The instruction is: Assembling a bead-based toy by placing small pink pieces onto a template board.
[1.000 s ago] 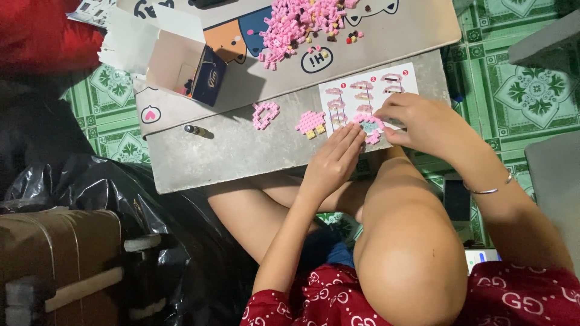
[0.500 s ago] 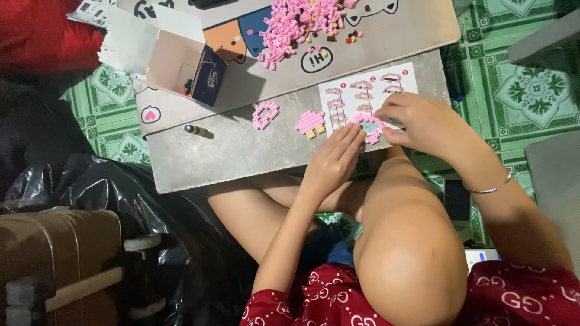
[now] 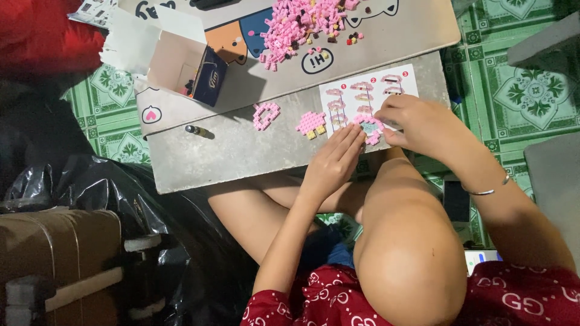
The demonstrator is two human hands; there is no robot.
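The pile of small building bricks is mostly pink, with a few dark brown and yellow ones mixed in. The assembled brick piece is pink with a pale blue middle; a second one is pink with yellow feet, and a third is plain pink. The instruction sheet is white with pink drawings and red markers. The bench is dull grey. The open box is white with a dark blue side. The floor tiles are green with leaf patterns. The shirt is red with a white pattern.

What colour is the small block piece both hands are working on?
Mostly pink with a pale blue middle, seen in the head view: the block piece sits between the left hand and right hand.
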